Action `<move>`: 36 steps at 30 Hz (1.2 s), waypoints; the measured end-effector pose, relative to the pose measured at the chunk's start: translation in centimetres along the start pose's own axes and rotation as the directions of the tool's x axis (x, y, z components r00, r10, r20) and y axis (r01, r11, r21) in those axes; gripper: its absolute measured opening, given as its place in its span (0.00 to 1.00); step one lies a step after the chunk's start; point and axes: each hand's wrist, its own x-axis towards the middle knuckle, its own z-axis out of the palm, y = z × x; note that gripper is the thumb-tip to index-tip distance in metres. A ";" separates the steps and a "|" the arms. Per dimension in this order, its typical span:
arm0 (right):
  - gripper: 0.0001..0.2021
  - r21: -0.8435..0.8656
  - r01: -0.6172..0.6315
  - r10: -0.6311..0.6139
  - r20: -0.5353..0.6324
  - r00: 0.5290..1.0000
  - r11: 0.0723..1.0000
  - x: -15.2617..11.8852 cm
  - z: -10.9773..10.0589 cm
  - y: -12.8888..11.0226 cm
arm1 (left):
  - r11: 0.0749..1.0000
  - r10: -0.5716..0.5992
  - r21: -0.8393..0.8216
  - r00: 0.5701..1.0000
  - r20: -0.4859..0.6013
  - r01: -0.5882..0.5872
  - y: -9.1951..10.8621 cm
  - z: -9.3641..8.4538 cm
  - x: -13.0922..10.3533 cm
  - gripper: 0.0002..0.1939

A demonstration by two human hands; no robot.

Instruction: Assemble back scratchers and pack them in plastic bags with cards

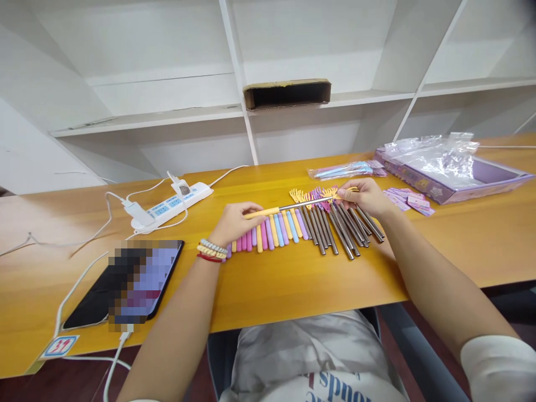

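Note:
A back scratcher (pixel 293 205) with a yellow handle, a metal rod and a yellow claw head is held level above the table. My left hand (pixel 234 226) is closed around its yellow handle. At the other end, my right hand (pixel 363 195) pinches the claw head. Beneath it lies a row of coloured handles (pixel 270 233) in yellow, pink, purple and blue. To their right are several metal rods (pixel 343 229), with yellow and purple claw heads (pixel 301 195) at their far ends. My right hand partly hides some of these heads.
Bagged back scratchers (pixel 347 170) lie behind the row. On the right, a purple box (pixel 456 192) holds clear plastic bags, with small purple cards (pixel 408 200) beside it. A power strip (pixel 173 206), cables and a phone (pixel 163 279) are on the left. A cardboard box (pixel 287 106) sits on the shelf.

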 end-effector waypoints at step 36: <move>0.08 0.112 -0.092 0.072 0.175 0.982 0.989 -1.0 4.4 -0.3 | 0.888 -0.190 -0.385 0.963 0.191 0.251 1.5 2.3 -0.7 0.12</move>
